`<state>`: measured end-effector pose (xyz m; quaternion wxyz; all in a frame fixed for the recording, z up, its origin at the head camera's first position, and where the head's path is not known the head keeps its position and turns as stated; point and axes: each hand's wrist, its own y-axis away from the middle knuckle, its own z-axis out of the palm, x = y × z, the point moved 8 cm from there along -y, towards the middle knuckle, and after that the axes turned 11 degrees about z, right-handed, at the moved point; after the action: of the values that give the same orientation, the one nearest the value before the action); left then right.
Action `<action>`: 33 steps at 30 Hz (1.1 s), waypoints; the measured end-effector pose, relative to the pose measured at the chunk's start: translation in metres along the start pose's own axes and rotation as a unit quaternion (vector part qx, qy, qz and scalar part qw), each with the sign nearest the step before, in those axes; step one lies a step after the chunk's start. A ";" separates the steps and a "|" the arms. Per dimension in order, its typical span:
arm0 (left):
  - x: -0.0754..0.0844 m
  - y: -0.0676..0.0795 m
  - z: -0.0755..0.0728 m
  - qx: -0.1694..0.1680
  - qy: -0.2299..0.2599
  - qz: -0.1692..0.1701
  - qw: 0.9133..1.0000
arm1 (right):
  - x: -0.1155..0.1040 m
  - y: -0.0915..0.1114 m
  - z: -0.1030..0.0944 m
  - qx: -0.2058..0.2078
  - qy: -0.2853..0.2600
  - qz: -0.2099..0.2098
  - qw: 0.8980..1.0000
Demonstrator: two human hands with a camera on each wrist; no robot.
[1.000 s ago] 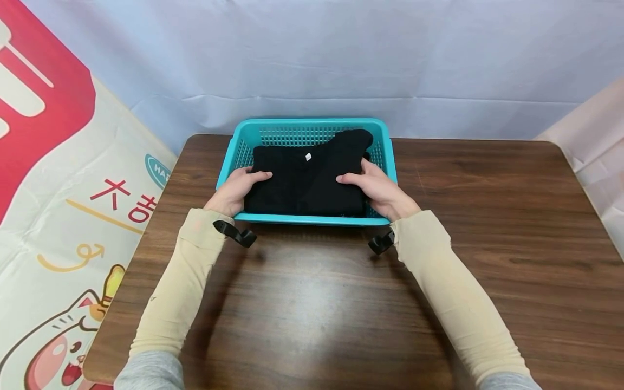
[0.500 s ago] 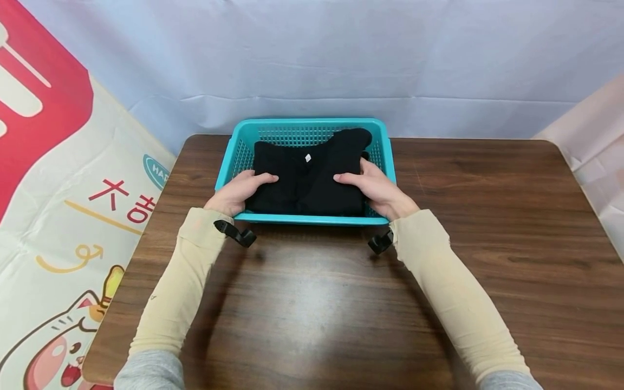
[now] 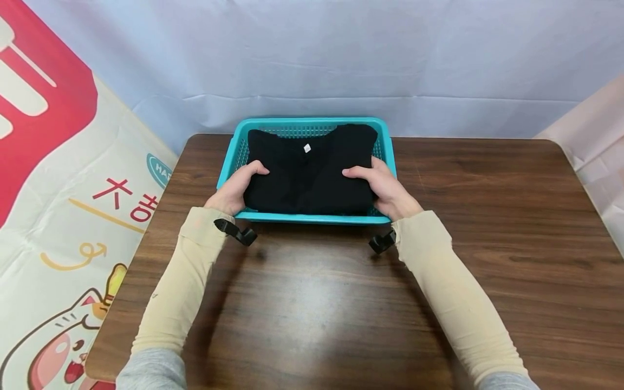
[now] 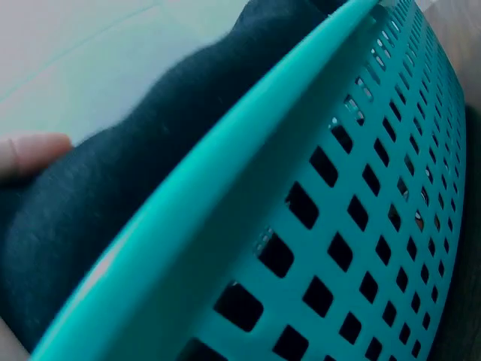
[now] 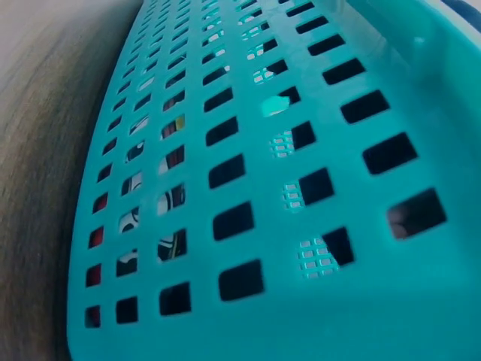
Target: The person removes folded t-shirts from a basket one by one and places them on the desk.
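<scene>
Left hand (image 3: pixel 235 189) and right hand (image 3: pixel 391 190) grip opposite side edges of a folded black garment (image 3: pixel 312 184), thumbs on its upper face, other fingers mostly hidden. Setting: pale cloth (image 3: pixel 341 59) hanging behind a brown wood-grain table (image 3: pixel 492 227). Near the table's far edge: teal perforated basket (image 3: pixel 312 219). Garment lies within the basket's outline, filling most of its mouth; left wrist view shows it rising above the rim. Contact with basket floor: cannot tell. Smallest: white tag (image 3: pixel 307 148), near the dip in the garment's far edge.
</scene>
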<state>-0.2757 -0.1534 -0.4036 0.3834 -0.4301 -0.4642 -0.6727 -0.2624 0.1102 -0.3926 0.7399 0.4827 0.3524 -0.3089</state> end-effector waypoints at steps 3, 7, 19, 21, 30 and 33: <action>0.004 0.002 0.003 -0.014 0.062 0.019 0.998 | -0.001 0.002 0.000 -0.011 -0.029 -0.007 0.999; 0.012 0.006 0.010 -0.057 0.158 0.048 0.985 | -0.003 0.005 0.001 -0.030 -0.069 -0.017 0.997; 0.025 0.025 0.027 -0.137 0.303 0.120 0.935 | -0.010 0.013 0.005 -0.117 -0.118 -0.070 0.984; 0.026 0.026 0.030 -0.133 0.313 0.139 0.930 | -0.010 0.016 0.004 -0.134 -0.133 -0.074 0.979; 0.030 0.037 0.046 -0.164 0.394 0.164 0.889 | -0.006 0.029 0.002 -0.154 -0.164 -0.090 0.970; 0.031 0.037 0.045 -0.121 0.385 0.167 0.899 | -0.005 0.032 0.003 -0.164 -0.168 -0.095 0.967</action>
<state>-0.2421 -0.1237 -0.3551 0.5842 -0.2517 -0.1161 -0.7628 -0.2388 0.1189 -0.3713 0.8249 0.2599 0.3128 -0.3926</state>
